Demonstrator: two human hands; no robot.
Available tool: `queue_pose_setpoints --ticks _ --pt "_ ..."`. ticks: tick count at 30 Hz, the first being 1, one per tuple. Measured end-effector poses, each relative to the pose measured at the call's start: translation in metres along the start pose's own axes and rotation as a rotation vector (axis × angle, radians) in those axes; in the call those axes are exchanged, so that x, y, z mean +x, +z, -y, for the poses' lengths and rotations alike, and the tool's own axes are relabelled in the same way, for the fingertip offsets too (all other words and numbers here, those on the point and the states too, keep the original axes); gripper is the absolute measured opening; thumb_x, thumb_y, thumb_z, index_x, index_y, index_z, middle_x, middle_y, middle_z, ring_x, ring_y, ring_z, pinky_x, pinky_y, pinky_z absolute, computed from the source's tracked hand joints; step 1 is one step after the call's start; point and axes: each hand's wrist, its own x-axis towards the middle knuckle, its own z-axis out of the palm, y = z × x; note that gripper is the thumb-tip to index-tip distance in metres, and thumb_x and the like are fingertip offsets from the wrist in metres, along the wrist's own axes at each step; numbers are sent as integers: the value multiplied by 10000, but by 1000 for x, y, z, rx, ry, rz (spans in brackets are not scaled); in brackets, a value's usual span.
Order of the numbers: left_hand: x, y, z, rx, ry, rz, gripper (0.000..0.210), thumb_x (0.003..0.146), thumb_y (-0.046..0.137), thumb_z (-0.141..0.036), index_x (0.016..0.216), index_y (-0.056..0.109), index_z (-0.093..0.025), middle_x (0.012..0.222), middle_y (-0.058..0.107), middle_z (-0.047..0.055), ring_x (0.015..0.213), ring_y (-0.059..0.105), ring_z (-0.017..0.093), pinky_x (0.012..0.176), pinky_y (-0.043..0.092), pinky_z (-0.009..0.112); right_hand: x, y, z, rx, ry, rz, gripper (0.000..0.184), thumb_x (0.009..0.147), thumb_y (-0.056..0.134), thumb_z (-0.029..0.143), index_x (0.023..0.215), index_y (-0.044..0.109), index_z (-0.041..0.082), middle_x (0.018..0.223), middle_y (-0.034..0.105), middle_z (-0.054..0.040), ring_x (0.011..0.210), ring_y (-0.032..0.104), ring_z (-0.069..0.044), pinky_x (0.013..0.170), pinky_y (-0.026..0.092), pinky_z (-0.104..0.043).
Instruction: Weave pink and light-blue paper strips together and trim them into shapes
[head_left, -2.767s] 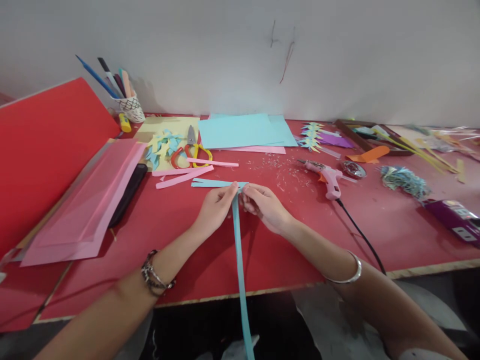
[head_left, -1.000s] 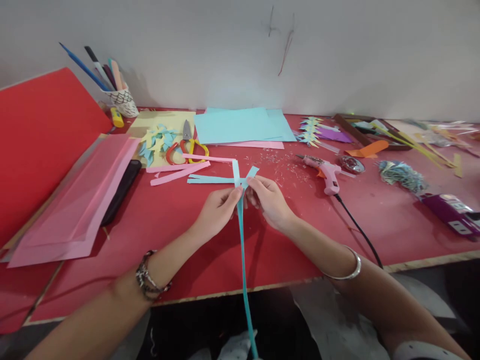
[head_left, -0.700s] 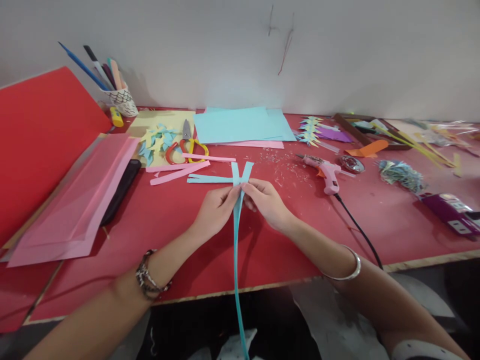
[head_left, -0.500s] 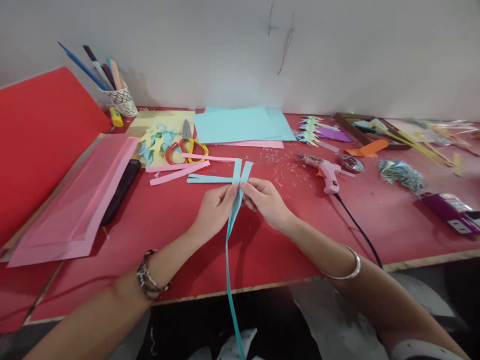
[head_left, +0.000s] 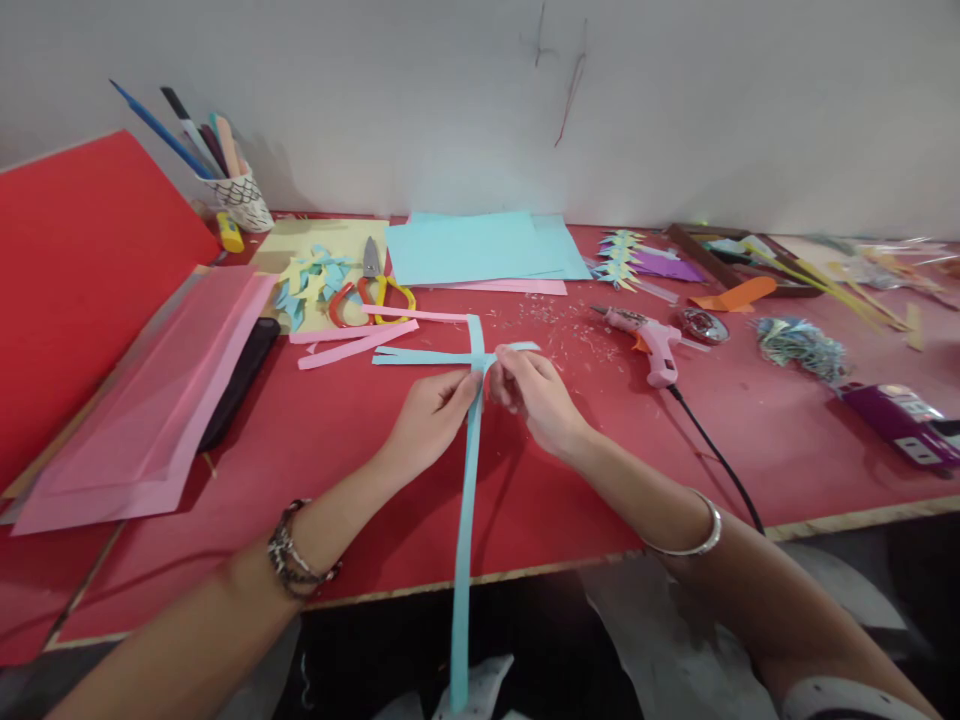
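Observation:
A long light-blue paper strip [head_left: 468, 500] hangs down past the table's front edge, its upper end rising above my fingers. My left hand [head_left: 435, 415] pinches it between thumb and fingers. My right hand [head_left: 538, 395] is closed on a short end of blue paper, which pokes out to the right beyond the fingertips. How the pieces join is hidden by the thumbs. Just left of the strip, other blue paper strips [head_left: 420, 357] lie on the table. Behind them are pink paper strips [head_left: 360, 346] and scissors [head_left: 371, 285] with red and yellow handles.
A pink glue gun [head_left: 652, 345] with a black cord lies to the right. Blue paper sheets [head_left: 465, 250] lie at the back, pink sheets [head_left: 157, 400] at the left. Folded paper pieces [head_left: 311, 285], a pen cup [head_left: 244, 200] and a purple stapler-like object [head_left: 900, 425] are around.
My right hand has swung the short blue end from upright over to the right. The long strip, twisted before, now hangs flatter and broad side on. My left hand keeps its place.

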Motion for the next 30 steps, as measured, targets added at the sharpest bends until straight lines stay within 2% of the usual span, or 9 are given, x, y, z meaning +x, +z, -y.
queue_pose_setpoints --ticks 3,6,9,14,17,19,21,25,30 --pt "0 0 1 19 63 2 328 812 376 -323 550 505 -172 510 491 -37 495 432 94 514 353 196 -1 2 1 -33 23 65 406 734 494 463 455 409 182 360 378 71 345 332 -34 373 261 -188" --pt "0 -1 3 34 68 -14 342 831 364 -323 603 565 -167 579 581 -13 547 489 109 569 385 205 -3 4 1 -54 35 67 337 746 494 358 471 420 178 362 382 77 345 335 -29 376 261 -180" --pt "0 -1 5 36 55 -37 362 838 355 -336 603 571 -163 574 591 -8 534 486 110 557 380 208 -3 5 2 -66 41 90 273 761 453 255 502 441 171 379 393 79 353 345 -27 385 267 -173" --pt "0 -1 4 81 33 -130 343 813 377 -349 546 490 -166 467 440 -39 463 379 94 464 300 211 -3 6 4 -97 30 123 272 772 435 233 507 445 170 377 387 83 343 335 -25 382 256 -179" --pt "0 -1 2 67 9 -207 336 800 383 -343 505 392 -183 448 294 -61 437 278 82 433 249 216 -2 5 2 -96 9 99 289 761 458 241 482 428 171 369 384 83 345 329 -20 394 263 -178" --pt "1 -2 0 24 -10 -236 334 792 391 -339 496 334 -193 456 258 -65 434 256 79 429 251 212 -2 4 0 -82 7 66 294 759 466 259 481 428 172 370 387 81 349 323 -19 396 262 -177" --pt "1 -1 -2 -19 -22 -196 327 792 383 -338 500 348 -194 458 301 -59 439 290 82 440 280 209 -1 2 -2 -54 10 37 298 762 466 286 488 430 174 374 389 79 354 325 -23 395 261 -177" --pt "1 2 -4 -62 -25 -25 339 800 358 -334 517 467 -183 463 429 -38 448 381 95 479 344 211 0 0 -3 -7 -7 22 322 771 465 333 492 417 179 379 392 74 371 365 -33 399 275 -177" --pt "0 2 0 -47 6 -25 356 812 371 -345 543 529 -174 528 561 -10 517 489 113 544 398 212 -2 3 1 -75 -25 94 387 752 500 431 475 403 179 384 388 75 361 356 -29 379 266 -183"
